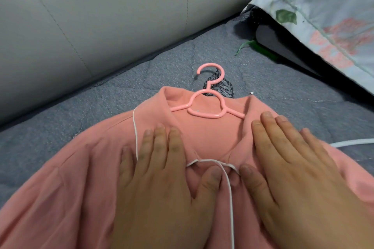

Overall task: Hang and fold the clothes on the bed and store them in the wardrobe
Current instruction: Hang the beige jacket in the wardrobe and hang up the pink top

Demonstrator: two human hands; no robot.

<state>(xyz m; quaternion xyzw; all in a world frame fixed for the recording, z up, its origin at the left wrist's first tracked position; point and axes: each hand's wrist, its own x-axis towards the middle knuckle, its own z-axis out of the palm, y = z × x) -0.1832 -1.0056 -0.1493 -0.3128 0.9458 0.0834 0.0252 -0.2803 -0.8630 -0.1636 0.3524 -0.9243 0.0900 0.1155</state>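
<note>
hanger, pink, sits in the neck opening of a pink top, its hook pointing toward the padded headboard. the top lies spread on the grey quilt of the bed. the left hand presses flat on the cloth left of the neckline, fingers straight. the right hand presses flat on the other side, fingers straight and gripping nothing. a white cord crosses the top between the thumbs. a flowered pillow lies at upper right.
</note>
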